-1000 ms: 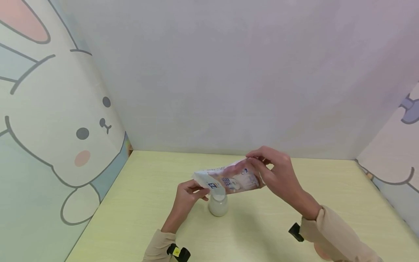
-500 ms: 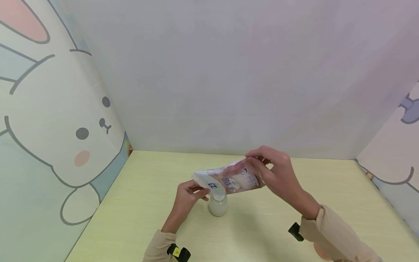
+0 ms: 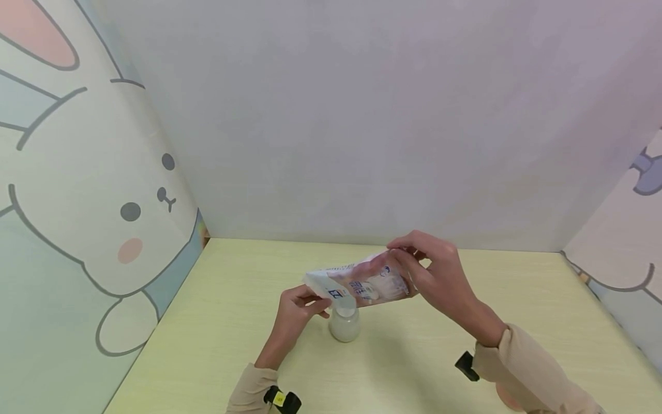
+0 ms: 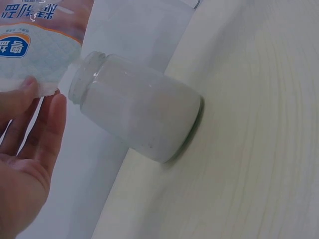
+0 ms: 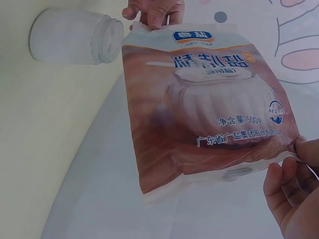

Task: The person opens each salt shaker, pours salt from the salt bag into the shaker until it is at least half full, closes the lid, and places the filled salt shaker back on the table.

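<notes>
A printed bag of salt is tipped over a glass jar, its mouth end low at the jar's neck. My left hand pinches the bag's mouth edge between thumb and fingers, just left of the jar. At the bag's raised far end, my right hand pinches a corner. The jar stands upright, and white contents fill it to the neck in the left wrist view. White material also shows between the bag's lip and the jar's rim. In the right wrist view the bag looks flat and mostly slack.
The jar stands on a pale yellow wood-grain table. A plain grey wall rises behind it. Rabbit-print panels flank the table on the left and right. Each sleeve carries a black wrist device.
</notes>
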The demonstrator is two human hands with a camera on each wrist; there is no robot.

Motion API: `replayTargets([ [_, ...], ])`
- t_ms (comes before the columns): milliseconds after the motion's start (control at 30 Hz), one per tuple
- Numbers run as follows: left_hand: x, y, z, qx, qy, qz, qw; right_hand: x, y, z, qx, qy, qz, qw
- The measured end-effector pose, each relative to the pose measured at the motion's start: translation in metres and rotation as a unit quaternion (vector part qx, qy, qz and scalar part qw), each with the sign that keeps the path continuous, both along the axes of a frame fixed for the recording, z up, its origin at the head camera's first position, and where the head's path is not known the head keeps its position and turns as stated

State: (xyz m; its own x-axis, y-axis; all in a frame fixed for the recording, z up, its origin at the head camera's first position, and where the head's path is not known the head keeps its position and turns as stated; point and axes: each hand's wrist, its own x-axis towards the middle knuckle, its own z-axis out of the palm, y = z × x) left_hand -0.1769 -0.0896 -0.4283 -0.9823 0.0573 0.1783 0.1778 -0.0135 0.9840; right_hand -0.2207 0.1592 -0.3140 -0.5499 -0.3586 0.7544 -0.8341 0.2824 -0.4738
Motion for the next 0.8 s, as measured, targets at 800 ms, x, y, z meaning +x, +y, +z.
replayTargets([
  [800,-0.001,0.0,-0.0024,-0.005,0.019,0.001,0.9998,-0.0007,0.0003,-0.0007,-0.002,0.005,0.001,1.0],
])
